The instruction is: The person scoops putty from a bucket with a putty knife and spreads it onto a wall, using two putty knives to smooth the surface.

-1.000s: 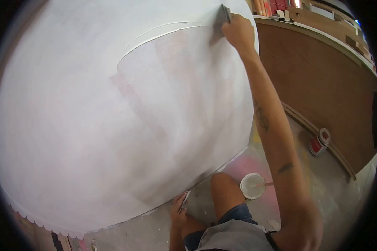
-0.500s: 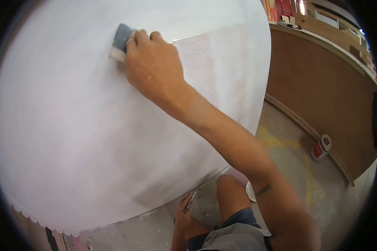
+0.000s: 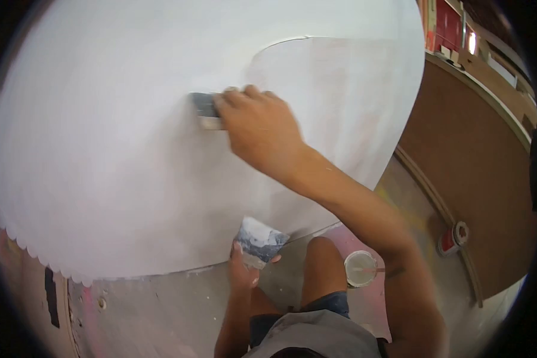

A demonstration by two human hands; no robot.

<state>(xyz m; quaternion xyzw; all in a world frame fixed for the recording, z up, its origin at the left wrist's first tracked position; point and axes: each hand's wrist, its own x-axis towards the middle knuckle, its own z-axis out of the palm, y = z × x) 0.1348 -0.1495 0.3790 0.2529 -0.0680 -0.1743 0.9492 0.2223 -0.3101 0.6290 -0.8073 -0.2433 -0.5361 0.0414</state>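
Observation:
My right hand [image 3: 262,128] grips a dark grey spreader [image 3: 206,109] with a pale lower edge, against the large white curved panel [image 3: 113,161]. Its fingers close over the spreader's right side. Lower down, my left hand [image 3: 243,268] holds a second flat spreader [image 3: 260,241], dark blue-grey and smeared with white paste on its face. The thumb lies over its left edge and fingertips show at its right. To the right of my right hand, a thin curved line marks a faintly pinkish patch [image 3: 340,83] on the panel.
An open tub [image 3: 360,268] with a stick across it stands beside my knee on the right. A red-and-white can [image 3: 453,238] sits by a brown board [image 3: 465,143]. Concrete floor [image 3: 161,310] shows below the panel's scalloped left edge.
My right hand has slid the spreader down and to the right across the panel. My left hand has risen, turning its paste-covered spreader face into view. The view has shifted.

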